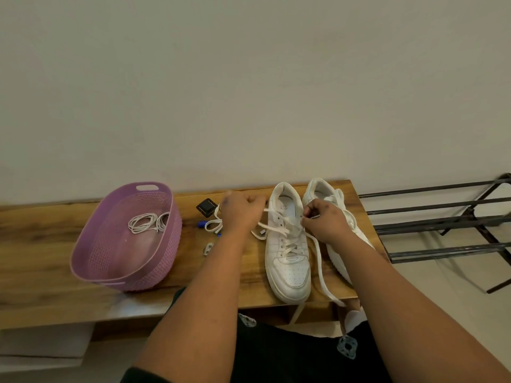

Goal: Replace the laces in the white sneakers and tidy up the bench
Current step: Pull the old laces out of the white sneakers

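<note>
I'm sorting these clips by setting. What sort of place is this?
Probably a home entryway or shoe corner. A low wooden bench stands against a plain wall, a metal shoe rack stands beside it, and two white sneakers sit on the bench next to a purple basket.

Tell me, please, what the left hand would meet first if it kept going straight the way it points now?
Probably the heel collar of the left sneaker, just ahead of the left hand, which points up and right; past that, the wall. Depth is hard to judge.
</note>
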